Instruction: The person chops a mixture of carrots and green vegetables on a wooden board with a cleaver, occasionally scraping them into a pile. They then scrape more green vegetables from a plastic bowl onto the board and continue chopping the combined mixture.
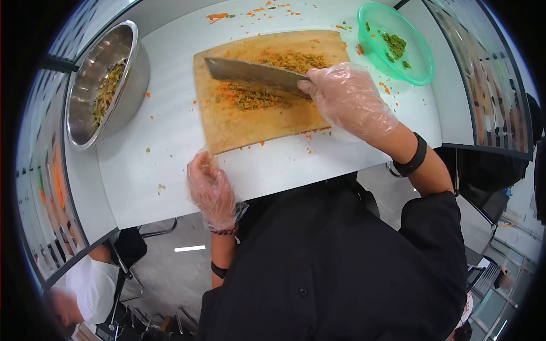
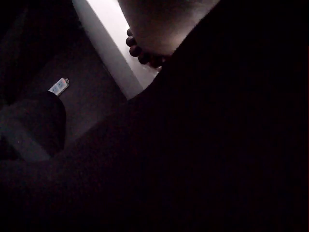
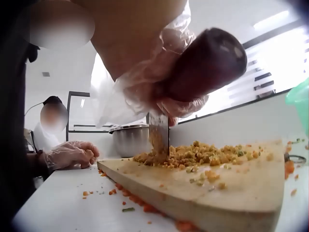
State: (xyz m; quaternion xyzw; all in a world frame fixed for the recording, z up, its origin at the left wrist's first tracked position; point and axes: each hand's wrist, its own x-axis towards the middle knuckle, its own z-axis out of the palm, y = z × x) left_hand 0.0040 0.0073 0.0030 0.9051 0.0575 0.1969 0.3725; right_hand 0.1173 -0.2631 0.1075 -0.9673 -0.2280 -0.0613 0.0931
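Note:
In the head view my gloved right hand [image 1: 354, 101] grips a cleaver [image 1: 256, 75] whose blade lies across the wooden board [image 1: 227, 133]. Chopped orange and green vegetable [image 1: 253, 98] is spread on both sides of the blade. The right wrist view shows the cleaver's dark handle [image 3: 207, 65] in the right hand [image 3: 166, 79], and the blade [image 3: 159, 135] standing in the chopped heap [image 3: 207, 154]. My gloved left hand [image 1: 213, 190] rests at the table's front edge, near the board's lower left corner, fingers loosely curled with nothing in them.
A steel bowl [image 1: 142, 71] with shredded vegetable stands at the left. At the back right is a green plastic bowl [image 1: 421, 59] with some chopped greens. Orange scraps lie scattered on the white table [image 1: 170, 128]. Partitions flank the table; a person in white [image 1: 91, 290] is at the lower left.

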